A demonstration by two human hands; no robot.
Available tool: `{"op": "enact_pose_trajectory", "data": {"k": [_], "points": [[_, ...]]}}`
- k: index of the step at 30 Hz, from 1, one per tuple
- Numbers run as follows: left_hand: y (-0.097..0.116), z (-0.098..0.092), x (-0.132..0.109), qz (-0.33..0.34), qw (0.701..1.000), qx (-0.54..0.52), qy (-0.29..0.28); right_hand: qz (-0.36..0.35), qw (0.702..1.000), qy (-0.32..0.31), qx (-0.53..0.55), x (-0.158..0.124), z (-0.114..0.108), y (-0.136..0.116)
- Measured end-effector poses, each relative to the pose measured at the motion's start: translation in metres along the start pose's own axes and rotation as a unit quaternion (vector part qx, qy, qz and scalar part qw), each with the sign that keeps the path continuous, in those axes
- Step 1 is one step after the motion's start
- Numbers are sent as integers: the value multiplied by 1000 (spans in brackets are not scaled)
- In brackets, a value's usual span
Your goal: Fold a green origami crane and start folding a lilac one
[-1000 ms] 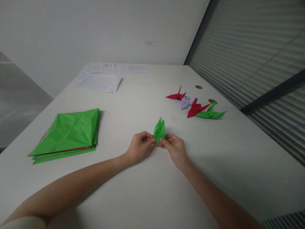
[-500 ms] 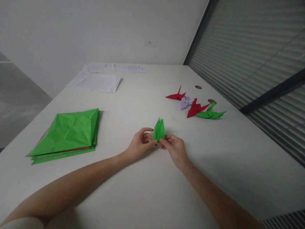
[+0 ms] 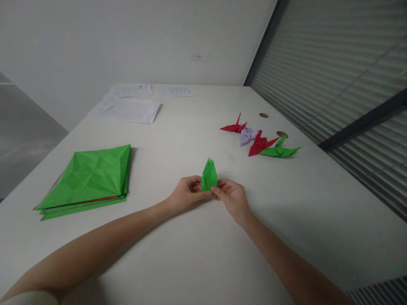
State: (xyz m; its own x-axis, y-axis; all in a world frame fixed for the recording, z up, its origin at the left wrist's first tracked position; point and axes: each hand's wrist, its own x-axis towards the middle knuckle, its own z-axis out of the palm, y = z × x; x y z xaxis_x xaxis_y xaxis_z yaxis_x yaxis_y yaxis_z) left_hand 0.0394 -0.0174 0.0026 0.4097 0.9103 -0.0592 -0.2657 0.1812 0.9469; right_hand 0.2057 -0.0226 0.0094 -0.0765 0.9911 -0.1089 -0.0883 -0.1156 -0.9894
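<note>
A small green folded origami paper (image 3: 209, 176) stands upright between my hands, its several narrow points facing up. My left hand (image 3: 187, 190) grips its lower left side, with the thumb along the bottom edge and the fingers partly hidden behind. On the lower right corner, my right hand (image 3: 232, 195) pinches the paper between thumb and fingers. Both hands are close to the white table top. To the right, beyond my right hand, lie a green paper crane (image 3: 280, 150), a red paper crane (image 3: 261, 144), a pale purple one (image 3: 247, 136) and another red crane (image 3: 234, 127).
A stack of creased green paper sheets (image 3: 92, 176), with some red edges showing, lies on the left of the table (image 3: 178, 262). Printed papers (image 3: 130, 110) are at the back left. Window blinds (image 3: 343, 63) border the right side; two round brown discs (image 3: 263, 115) sit near that edge.
The green folded paper has shifted slightly left. My left index finger has come down from the paper's upper left side and curled lower. My right hand keeps its pinch.
</note>
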Motion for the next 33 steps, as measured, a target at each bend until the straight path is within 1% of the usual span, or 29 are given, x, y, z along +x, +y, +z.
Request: {"op": "enact_pose_trajectory", "data": {"k": [4,7,12,16,21,24,28,30,33], "points": [[0,1,-1,-8,1000,8,3,21,1000,1,21,-2,3,2],[2,1,-2,-17,1000,10,-3,7,1000,7,15,-2,3,0],[1,4,-5,-26,999,-17,-11,6,999,-31,9,-1,-4,-4],[-1,6,-5,-28,999,-21,-19,15,1000,-21,-6,0,-9,-2],[-1,4,-4,-63,998,0,-28,15,1000,-17,0,-1,-7,1],[-3,2,-4,-58,998,17,-22,19,1000,-20,6,-3,-5,1],[-7,-1,-4,-51,998,20,-34,32,999,-20,-1,-3,-4,-1],[-8,-1,-4,-49,998,9,-39,27,999,-34,-9,-3,-5,-3],[-8,1,-5,-42,999,6,-33,19,998,-61,-14,-2,-7,-4]]}}
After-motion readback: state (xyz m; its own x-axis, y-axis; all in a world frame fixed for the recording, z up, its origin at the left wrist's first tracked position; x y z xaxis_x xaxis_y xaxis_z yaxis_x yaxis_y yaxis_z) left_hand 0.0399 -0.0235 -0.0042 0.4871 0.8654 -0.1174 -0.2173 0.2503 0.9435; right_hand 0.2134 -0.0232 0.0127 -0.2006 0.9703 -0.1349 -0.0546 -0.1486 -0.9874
